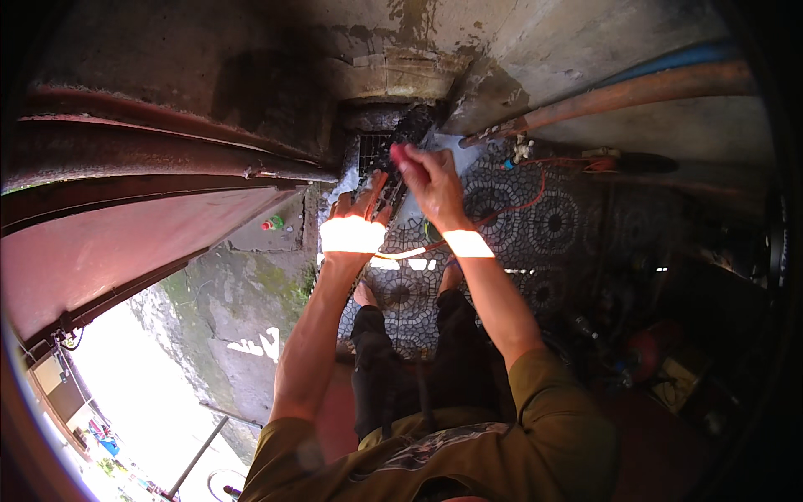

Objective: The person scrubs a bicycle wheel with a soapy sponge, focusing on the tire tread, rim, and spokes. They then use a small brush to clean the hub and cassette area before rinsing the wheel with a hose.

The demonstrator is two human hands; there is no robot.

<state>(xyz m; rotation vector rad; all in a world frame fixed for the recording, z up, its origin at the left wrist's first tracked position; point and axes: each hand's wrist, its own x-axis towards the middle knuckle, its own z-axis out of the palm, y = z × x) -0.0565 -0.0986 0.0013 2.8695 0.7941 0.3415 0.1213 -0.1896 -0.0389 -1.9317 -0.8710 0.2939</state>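
My right hand [437,191] is closed round a red object [400,154], perhaps a handle; the hand hides most of it, so its kind does not show. My left hand [355,216] lies beside it with fingers stretched and apart, resting on or just above a dark, long thing [400,186] too dim to name. Close ahead of both hands is a black, lumpy, wet-looking thing [412,125], by a dark floor grate [373,152]. White suds [348,180] spread over the ground around them. Bright sunlight falls across both wrists.
Patterned floor tiles [401,293] lie under my bare feet. An orange hose [535,199] runs right to a tap [523,151] below a rusty pipe [619,96]. A pinkish metal gate [142,243] stands left, near a small red-and-green item [273,223]. Clutter fills the dim right side.
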